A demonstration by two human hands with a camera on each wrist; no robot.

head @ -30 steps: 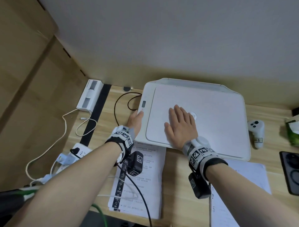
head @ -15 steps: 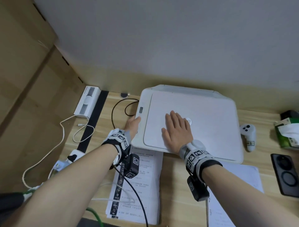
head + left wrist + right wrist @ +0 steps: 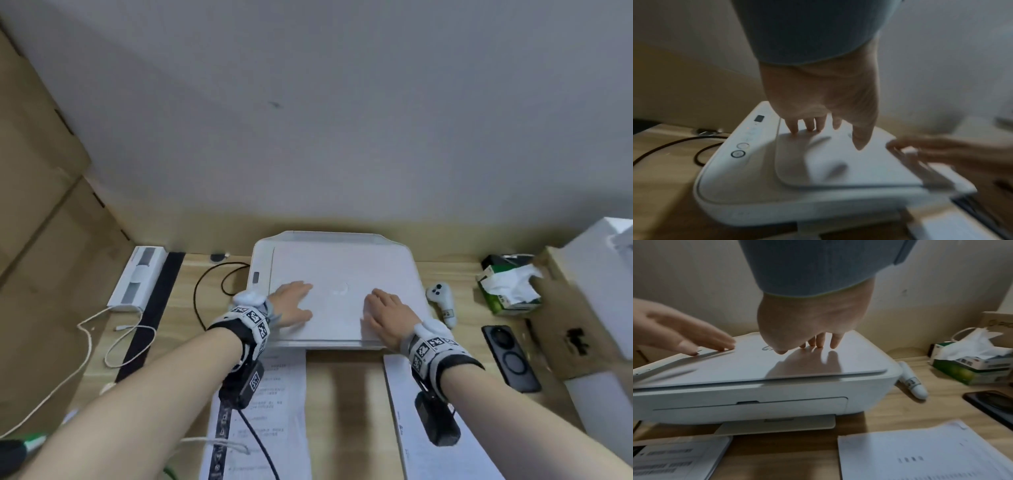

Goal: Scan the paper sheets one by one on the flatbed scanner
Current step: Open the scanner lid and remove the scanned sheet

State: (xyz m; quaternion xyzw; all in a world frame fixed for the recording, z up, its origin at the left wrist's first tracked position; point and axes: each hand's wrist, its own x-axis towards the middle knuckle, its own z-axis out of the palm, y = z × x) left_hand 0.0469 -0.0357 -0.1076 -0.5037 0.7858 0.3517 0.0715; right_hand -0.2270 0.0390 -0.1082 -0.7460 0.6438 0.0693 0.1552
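Desk (image 3: 342,394) bears shut scanner (image 3: 394,260); left hand (image 3: 291,303), right hand (image 3: 387,315) flat atop, fingers spread; tissue box (image 3: 507,291) holds tissues

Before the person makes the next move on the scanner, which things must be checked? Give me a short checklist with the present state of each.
1. White scanner lid lies closed: ok.
2. Left hand flat on lid: ok.
3. Right hand flat on lid: ok.
4. Sheet inside, on the glass: cannot tell.
5. Printed paper stack on the wooden desk in front of the scanner: ok.
6. Round control buttons uncovered: ok.
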